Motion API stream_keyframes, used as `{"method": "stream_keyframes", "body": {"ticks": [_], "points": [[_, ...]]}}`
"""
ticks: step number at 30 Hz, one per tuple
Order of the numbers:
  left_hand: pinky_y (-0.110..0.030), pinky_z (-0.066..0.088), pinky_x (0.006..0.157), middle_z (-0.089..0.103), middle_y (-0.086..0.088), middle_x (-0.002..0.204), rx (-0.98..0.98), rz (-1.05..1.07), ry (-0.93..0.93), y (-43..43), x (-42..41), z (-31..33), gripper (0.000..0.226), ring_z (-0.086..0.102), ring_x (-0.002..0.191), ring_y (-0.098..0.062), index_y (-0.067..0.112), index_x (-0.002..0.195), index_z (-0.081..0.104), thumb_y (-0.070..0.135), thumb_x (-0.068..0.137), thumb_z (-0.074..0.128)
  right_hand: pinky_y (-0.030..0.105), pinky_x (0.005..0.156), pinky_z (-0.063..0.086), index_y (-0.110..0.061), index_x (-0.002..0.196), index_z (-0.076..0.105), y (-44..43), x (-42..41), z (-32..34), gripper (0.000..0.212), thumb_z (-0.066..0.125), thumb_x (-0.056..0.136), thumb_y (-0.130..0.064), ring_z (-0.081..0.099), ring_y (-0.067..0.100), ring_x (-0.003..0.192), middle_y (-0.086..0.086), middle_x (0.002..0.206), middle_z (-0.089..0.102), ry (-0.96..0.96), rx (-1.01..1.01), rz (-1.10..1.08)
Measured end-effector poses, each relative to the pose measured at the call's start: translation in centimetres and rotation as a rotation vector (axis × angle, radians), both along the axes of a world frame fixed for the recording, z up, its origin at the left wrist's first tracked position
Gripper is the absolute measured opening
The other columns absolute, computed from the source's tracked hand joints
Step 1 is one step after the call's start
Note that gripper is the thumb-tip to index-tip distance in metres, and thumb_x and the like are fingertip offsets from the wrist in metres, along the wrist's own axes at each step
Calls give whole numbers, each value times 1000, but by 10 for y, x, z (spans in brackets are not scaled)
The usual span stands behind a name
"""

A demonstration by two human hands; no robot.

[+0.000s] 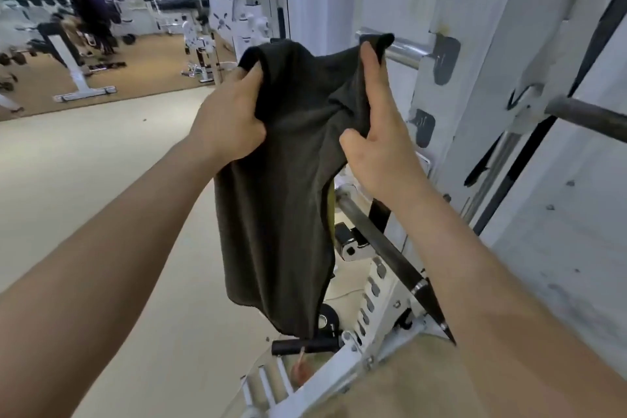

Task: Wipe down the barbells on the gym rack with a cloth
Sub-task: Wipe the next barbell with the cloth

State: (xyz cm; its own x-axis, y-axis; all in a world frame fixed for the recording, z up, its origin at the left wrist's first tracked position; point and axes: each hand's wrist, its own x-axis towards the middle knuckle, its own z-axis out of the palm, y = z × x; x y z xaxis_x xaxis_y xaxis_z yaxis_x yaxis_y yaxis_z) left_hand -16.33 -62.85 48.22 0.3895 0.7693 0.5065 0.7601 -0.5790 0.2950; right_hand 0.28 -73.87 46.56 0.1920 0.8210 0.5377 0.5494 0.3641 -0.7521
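Observation:
A dark grey cloth (288, 180) hangs in front of me, held up by both hands. My left hand (230, 112) grips its upper left edge. My right hand (376, 136) pinches the upper right edge, fingers stretched up along the fabric. Behind the cloth's top right corner a chrome barbell end (405, 50) rests on the white gym rack (441, 95). A second, darker barbell (380, 237) lies lower on the rack, partly hidden by the cloth and my right forearm. Another dark bar (590, 117) sticks out at the right.
The white rack's base (342, 370) with slotted rails and a small black peg (305, 346) lies near my feet. Beige floor (101, 180) stretches to the left. A large mirror (101, 10) at the back reflects benches, dumbbells and a person.

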Motion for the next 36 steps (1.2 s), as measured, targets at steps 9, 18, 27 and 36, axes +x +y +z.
{"method": "stream_keyframes", "body": {"ticks": [9,18,27,36], "points": [[-40,48,86,57,-14,120,-264,-222,368,176,65,-58,51,55,108,-33,14,129,54,18,79,62,40,93,46,-20,148,23,119,18,-66,68,49,87,-8,50,31,116,10,134,46,-249,-596,-533],[-45,25,112,42,-11,145,214,-828,640,149,80,-171,73,39,133,-30,12,145,31,28,82,64,38,101,42,-6,145,24,137,-5,-119,102,73,71,-57,47,27,123,8,134,47,-695,-1090,-449],[-36,42,90,64,-1,94,283,-919,411,161,98,-194,46,61,92,-24,14,106,61,43,70,64,35,71,53,-7,138,30,152,8,-122,98,76,60,-46,60,25,90,6,104,59,-764,-1152,-516],[-32,45,77,65,0,91,398,-1084,279,265,90,-199,35,63,82,-22,17,102,60,37,74,70,31,70,51,-19,105,55,185,11,-89,61,82,62,-52,60,15,80,-3,89,62,-535,-1688,-384]]}}
